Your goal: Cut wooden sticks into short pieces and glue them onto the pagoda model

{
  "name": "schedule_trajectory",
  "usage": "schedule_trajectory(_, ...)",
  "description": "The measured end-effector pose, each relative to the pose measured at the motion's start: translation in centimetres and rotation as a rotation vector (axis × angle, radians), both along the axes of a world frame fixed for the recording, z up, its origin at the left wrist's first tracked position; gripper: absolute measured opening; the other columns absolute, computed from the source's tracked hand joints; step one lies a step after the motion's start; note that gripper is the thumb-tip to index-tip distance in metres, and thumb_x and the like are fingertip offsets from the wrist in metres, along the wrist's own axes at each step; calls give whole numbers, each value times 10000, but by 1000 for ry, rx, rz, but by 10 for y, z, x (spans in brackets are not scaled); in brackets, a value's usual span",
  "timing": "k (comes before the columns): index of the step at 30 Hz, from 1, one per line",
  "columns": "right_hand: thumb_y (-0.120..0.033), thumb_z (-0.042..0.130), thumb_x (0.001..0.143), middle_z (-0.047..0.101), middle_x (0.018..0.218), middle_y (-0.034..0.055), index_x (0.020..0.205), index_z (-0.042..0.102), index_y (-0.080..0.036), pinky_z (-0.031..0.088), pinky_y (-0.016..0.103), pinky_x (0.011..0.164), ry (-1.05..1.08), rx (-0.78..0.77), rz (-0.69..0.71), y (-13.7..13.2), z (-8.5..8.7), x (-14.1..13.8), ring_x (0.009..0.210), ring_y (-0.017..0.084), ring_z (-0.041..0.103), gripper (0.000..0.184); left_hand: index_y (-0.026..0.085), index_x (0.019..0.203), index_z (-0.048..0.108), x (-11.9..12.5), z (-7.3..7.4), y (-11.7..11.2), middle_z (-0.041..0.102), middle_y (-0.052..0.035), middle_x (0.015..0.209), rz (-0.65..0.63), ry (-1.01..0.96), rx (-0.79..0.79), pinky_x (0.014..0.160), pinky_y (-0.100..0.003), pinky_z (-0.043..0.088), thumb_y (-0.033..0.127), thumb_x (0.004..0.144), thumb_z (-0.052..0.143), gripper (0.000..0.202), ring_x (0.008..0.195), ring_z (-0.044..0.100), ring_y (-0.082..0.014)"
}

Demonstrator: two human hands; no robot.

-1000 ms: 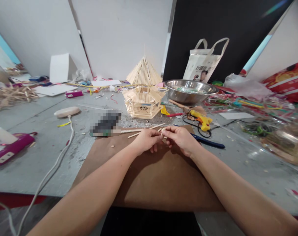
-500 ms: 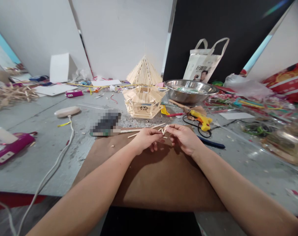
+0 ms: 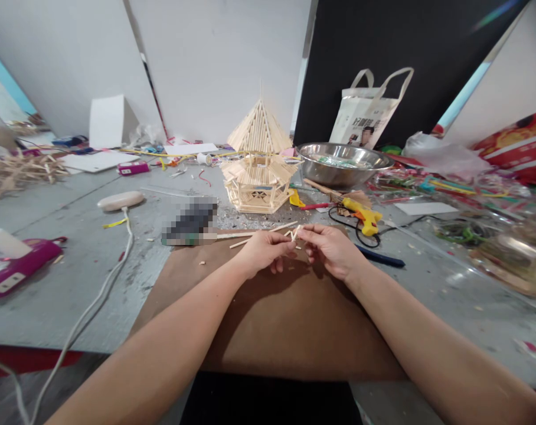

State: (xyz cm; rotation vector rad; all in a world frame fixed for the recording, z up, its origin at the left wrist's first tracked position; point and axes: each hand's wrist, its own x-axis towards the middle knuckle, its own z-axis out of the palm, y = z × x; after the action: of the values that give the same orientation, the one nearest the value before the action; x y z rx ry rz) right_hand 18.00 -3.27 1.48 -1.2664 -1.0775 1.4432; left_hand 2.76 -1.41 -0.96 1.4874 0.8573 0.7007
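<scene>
Through my single head-worn camera I look forward and down, close over the scuffed grey surface (image 3: 86, 248) across mid-frame, toward a flat white panel (image 3: 219, 59), farther off, top centre.

two hands (image 3: 332, 251), one pagoda (image 3: 260, 133), one bowl (image 3: 339, 176), one tote (image 3: 354, 115), one glue gun (image 3: 366, 217) can be counted; at least three sticks (image 3: 241, 242) can be spotted too.
</scene>
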Motion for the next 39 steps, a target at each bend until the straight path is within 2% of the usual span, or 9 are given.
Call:
schedule_trajectory(5, -262, 678, 577, 512, 491, -53, 691, 619, -154, 316, 161, 332, 1, -2, 35, -1, 0, -1, 374, 28, 382, 169, 121, 806, 610, 0, 0, 1, 640, -35, 711, 42, 4, 4, 308, -144, 378, 375, 718, 528, 282, 331, 466, -24)
schedule_trajectory(10, -268, 672, 586, 546, 564, -33, 757, 641, -157, 323, 167, 331, 13, -22, 75, -1, -1, 0, 383, 29, 393, 206, 111, 790, 613, 0, 0, 1, 637, -39, 685, 31, 6, -6, 309, -153, 376, 406, 714, 522, 318, 334, 472, -36)
schedule_trajectory(20, -274, 655, 601, 556, 565, -31, 738, 639, -160, 322, 171, 329, -3, -16, 44, -1, 0, -2, 380, 32, 386, 178, 107, 822, 611, -2, -1, 2, 632, -54, 693, 55, 11, 6, 304, -158, 376, 399, 720, 513, 325, 327, 464, -38)
schedule_trajectory(29, -294, 662, 592, 457, 422, -68, 734, 610, -169, 315, 179, 361, 26, 1, 18, -1, -1, -1, 375, 45, 386, 196, 114, 730, 583, -1, 1, 1, 582, 2, 564, 24, 22, 18, 322, -143, 376, 356, 723, 521, 250, 325, 447, -27)
schedule_trajectory(35, -257, 692, 546, 478, 453, -69, 686, 573, -159, 314, 179, 361, 20, -11, 25, -2, 2, -3, 375, 35, 377, 208, 113, 687, 577, 0, 6, -2, 540, 27, 492, 23, 45, 33, 318, -139, 363, 335, 727, 517, 233, 314, 435, -27)
schedule_trajectory(39, -279, 664, 581, 491, 484, -65, 676, 549, -164, 326, 182, 378, -47, 45, 45, -2, 1, -4, 385, 36, 393, 189, 114, 678, 582, 0, 6, -4, 508, 42, 439, 21, 73, 34, 319, -132, 353, 338, 732, 514, 241, 305, 422, -23)
